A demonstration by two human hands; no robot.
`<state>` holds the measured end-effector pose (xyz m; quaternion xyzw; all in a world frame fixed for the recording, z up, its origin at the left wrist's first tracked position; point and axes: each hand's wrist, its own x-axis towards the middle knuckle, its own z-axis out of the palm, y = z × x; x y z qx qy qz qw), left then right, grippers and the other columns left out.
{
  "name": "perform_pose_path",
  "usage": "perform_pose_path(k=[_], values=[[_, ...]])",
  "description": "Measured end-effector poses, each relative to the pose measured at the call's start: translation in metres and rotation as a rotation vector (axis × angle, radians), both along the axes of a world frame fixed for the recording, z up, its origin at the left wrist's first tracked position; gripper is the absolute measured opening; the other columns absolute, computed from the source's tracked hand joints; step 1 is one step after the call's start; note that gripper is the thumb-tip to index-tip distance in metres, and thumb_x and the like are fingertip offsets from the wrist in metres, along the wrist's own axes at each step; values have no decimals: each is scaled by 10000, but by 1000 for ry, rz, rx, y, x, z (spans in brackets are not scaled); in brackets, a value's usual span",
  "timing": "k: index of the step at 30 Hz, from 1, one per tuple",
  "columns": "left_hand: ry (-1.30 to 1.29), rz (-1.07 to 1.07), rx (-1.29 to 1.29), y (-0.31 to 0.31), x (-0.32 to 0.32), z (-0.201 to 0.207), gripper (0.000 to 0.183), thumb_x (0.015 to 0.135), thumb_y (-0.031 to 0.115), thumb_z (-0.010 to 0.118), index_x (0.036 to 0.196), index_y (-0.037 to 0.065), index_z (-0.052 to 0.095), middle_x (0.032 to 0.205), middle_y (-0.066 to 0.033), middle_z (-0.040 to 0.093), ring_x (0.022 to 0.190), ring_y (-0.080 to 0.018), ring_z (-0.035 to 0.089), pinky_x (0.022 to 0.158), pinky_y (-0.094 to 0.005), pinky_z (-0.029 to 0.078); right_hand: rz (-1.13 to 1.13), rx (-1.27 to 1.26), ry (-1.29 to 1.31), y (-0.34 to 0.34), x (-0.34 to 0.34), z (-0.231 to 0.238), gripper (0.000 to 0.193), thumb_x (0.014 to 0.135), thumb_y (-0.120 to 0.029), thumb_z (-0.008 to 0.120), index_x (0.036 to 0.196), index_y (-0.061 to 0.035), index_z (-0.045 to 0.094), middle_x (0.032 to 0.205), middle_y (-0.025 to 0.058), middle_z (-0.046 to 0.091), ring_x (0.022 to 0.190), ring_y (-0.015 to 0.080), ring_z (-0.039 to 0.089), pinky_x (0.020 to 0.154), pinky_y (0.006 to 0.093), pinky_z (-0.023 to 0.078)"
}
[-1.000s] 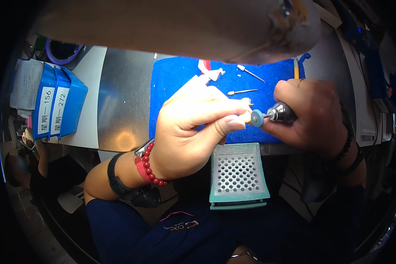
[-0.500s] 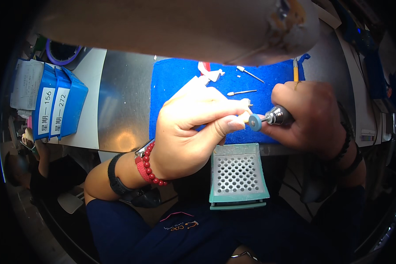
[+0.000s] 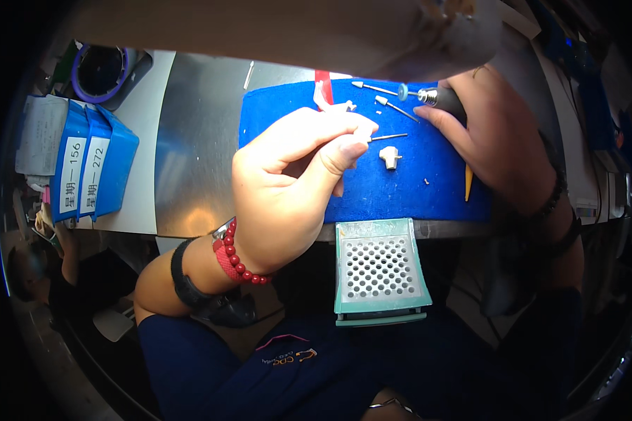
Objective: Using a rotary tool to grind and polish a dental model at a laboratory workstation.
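Left hand (image 3: 288, 179) pinching tiny pale piece (image 3: 364, 132), right hand (image 3: 495, 123) gripping rotary handpiece (image 3: 451, 104), blue cloth (image 3: 439, 158) beneath

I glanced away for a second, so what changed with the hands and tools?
The right hand carried the grinding tool away from the left hand, toward the far side of the blue mat, without letting go. The left hand shifted leftward and slightly farther out, exposing a small pale piece. The perforated tray stayed at the table's edge.
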<state>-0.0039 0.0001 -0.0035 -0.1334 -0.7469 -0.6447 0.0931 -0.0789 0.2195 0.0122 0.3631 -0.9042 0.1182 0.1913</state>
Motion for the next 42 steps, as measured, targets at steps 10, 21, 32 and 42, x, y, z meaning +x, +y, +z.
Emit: perform_pose_path(k=[10, 21, 32, 42], values=[[28, 19, -46, -2, -2, -3, 152, 853, 26, 579, 980, -31, 641, 778, -47, 587, 571, -61, 489, 501, -176, 396, 139, -149, -10, -9, 15, 14, 309, 686, -195, 749, 894, -36, 586, 836, 116, 556, 766, 274, 554, 673, 335, 457], [13, 4, -63, -1, -1, 0, 163, 817, 21, 619, 970, -23, 652, 835, -57, 611, 595, -65, 507, 517, -176, 409, 374, -185, -253, -20, 27, 9, 270, 666, -79, 739, 887, -22, 595, 853, 106, 602, 698, 216, 576, 595, 282, 466], [186, -70, -124, -3, -2, 0, 171, 774, 37, 666, 936, -21, 668, 866, -113, 661, 772, -166, 603, 757, -296, 471, 445, -448, -389, -17, 28, 16, 326, 663, -29, 757, 950, -23, 603, 872, 116, 641, 731, 174, 616, 580, 251, 476], [324, -48, -265, -5, -2, 3, 175, 739, 42, 693, 899, -25, 668, 816, -133, 667, 770, -227, 632, 834, -347, 465, 523, -405, -227, -17, 26, 11, 357, 643, -57, 772, 968, -20, 628, 877, 121, 650, 755, 233, 628, 654, 302, 506]])
